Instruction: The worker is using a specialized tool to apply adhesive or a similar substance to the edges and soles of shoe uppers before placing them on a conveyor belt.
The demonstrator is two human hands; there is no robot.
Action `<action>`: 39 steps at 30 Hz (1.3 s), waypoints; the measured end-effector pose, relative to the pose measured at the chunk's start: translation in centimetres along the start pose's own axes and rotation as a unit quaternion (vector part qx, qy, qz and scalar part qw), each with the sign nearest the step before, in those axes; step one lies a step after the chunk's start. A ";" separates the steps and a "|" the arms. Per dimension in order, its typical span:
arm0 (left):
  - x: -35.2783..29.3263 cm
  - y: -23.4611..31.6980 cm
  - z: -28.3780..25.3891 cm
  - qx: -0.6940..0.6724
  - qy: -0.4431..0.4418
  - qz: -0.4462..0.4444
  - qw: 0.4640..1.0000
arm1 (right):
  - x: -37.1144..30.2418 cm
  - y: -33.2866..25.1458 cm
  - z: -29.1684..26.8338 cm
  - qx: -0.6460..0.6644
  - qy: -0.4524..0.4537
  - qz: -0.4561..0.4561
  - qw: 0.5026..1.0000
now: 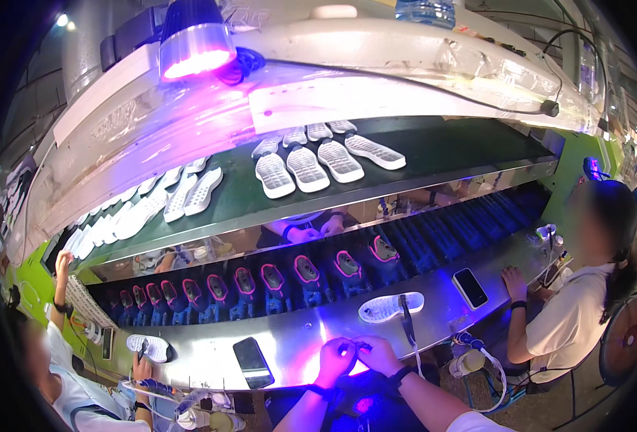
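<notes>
My left hand (pixel 336 361) and my right hand (pixel 377 356) meet over the near edge of the metal bench, under purple-blue light. Both have their fingers curled in. Something small and dark shows between the fingertips, too small to name. Just beyond my right hand lies a white shoe sole (pixel 380 308), with a dark-handled brush (pixel 406 314) across it and a pale hose running down from the brush. To the left of my hands, a black phone (pixel 253 362) rests on the bench.
Behind the bench, a conveyor carries grey shoe uppers with pink edges (pixel 306 269) on blue holders. White soles (pixel 307 170) stand on the green shelf (pixel 470 147) above. A second phone (pixel 470 288) lies at right. Co-workers sit on both sides; the left one (pixel 143 370) handles a sole (pixel 150 348). A lamp (pixel 196 43) hangs above.
</notes>
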State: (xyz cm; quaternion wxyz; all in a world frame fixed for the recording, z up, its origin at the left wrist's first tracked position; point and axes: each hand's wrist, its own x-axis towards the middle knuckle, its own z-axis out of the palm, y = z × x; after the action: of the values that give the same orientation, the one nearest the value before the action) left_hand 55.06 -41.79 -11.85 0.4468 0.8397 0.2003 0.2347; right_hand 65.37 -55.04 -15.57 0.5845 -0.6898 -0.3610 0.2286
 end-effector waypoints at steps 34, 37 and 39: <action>0.6 0.1 2.3 -0.023 0.004 0.039 0.999 | -0.2 0.3 -2.0 -0.023 0.049 -0.018 0.998; 0.5 -0.3 2.6 -0.010 0.016 0.044 0.999 | -0.2 0.4 -1.7 0.010 0.042 -0.027 0.999; 0.4 -0.5 2.8 0.005 0.020 0.049 0.999 | 0.1 0.1 -2.1 0.011 0.036 -0.015 0.999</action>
State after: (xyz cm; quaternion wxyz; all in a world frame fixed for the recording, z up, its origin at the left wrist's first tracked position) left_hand 56.93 -43.14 -13.51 0.4267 0.8457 0.1687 0.2725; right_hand 66.93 -56.32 -15.21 0.6077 -0.6859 -0.3472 0.1991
